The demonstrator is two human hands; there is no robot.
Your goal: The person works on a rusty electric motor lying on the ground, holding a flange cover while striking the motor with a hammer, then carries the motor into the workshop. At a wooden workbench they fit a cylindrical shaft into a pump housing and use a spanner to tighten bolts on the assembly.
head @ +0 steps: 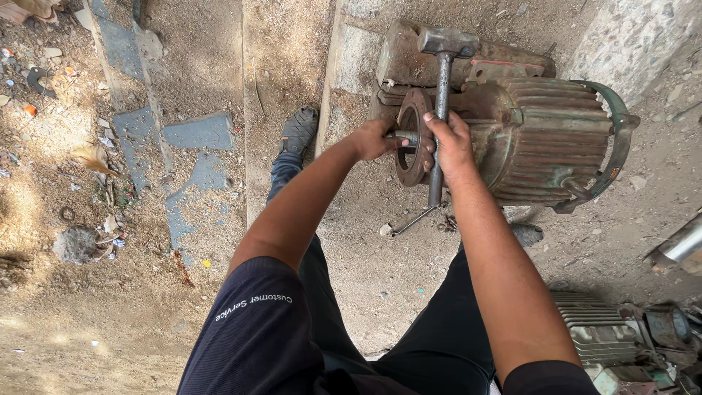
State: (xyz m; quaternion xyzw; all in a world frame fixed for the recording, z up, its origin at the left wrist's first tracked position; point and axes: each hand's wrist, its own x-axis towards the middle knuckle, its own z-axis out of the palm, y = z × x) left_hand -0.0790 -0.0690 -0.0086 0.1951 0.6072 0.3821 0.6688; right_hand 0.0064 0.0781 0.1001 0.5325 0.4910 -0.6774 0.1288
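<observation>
A large rusty electric motor with ribbed casing lies on its side on the dirt ground, its round end flange facing me. My left hand grips the short metal shaft sticking out of the flange. My right hand holds the handle of a steel hammer, whose head points away from me above the motor. The hammer handle stands upright in front of the flange.
A bent metal rod and small bits of hardware lie on the ground below the motor. Another ribbed motor casing sits at lower right, with a shiny pipe beside it. My sandalled foot stands left of the motor. Litter lies far left.
</observation>
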